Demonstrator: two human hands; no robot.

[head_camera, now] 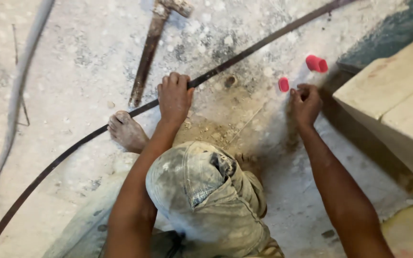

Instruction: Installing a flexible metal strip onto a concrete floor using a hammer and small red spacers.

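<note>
My left hand [174, 97] is closed around a long, thin dark metal rod [244, 51] that runs diagonally across the dusty concrete floor. My bare foot [126, 131] rests on the same rod just left of that hand. My right hand [305, 102] hovers low over the floor with its fingers pinched together; I cannot tell what, if anything, is between them. A small red cap [283, 84] lies just left of it. A second red cap [316, 63] lies a little farther off, on its side.
A rusty hammer [151, 45] lies on the floor beyond the rod. A pale hose [13, 110] curves along the left side. A stone slab [397, 105] stands at the right. My bent knee in dusty trousers [201, 191] fills the lower middle.
</note>
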